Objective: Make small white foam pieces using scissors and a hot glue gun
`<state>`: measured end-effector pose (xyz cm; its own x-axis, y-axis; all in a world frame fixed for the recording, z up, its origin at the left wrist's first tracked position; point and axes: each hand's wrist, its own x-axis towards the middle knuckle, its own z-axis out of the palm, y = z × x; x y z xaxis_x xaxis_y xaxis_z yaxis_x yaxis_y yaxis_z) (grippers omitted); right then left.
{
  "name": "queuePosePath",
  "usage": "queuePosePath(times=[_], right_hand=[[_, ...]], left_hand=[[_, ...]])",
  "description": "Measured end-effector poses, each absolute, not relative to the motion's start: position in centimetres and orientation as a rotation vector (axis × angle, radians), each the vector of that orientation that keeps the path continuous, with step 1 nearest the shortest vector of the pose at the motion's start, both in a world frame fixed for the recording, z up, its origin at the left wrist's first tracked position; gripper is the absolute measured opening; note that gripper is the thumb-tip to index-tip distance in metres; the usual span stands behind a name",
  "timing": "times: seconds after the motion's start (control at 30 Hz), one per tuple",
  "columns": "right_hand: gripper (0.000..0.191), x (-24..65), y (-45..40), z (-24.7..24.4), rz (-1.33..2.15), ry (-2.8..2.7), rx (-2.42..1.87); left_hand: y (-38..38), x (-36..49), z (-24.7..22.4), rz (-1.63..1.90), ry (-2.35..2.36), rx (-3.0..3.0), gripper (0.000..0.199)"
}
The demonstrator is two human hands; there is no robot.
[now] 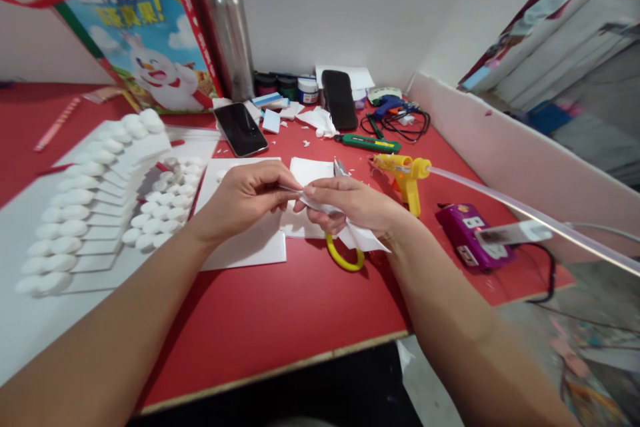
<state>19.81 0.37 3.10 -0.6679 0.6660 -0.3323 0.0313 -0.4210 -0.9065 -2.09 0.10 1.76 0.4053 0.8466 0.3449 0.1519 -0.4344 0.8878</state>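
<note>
Both hands meet over the middle of the red table, pinching a piece of thin white paper [364, 236]. My left hand [255, 195] is closed, thumb and forefinger together on the paper's left end. My right hand [345, 200] is closed around the rest, and a loose flap hangs out below its palm. Under the right hand lie scissors [345, 259] with yellow handles, partly hidden. White sheets [245, 250] lie flat beneath the hands. Right of the hands stands a yellow glue gun [407, 177] with a long clear glue stick in its back.
At the left, white oval pieces [75, 227] sit in rows on white board. Behind are a phone [241, 129], a second phone [340, 99], a steel flask [225, 27], paint jars [307, 89] and a green cutter [370, 142]. A purple power box [473, 237] sits near the right edge.
</note>
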Motion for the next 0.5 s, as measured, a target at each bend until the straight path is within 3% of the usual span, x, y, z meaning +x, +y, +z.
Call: queuePosePath(times=[0.3, 0.5], right_hand=[[0.022, 19.2, 0.9, 2.0, 1.953, -1.33, -1.015], [0.019, 18.9, 0.7, 2.3, 1.811, -1.354, -1.02]], left_hand=[[-0.4, -1.6, 1.2, 1.187, 0.918, 2.262, 0.015], [-0.4, -1.2, 1.3, 1.041, 0.981, 1.55, 0.015]])
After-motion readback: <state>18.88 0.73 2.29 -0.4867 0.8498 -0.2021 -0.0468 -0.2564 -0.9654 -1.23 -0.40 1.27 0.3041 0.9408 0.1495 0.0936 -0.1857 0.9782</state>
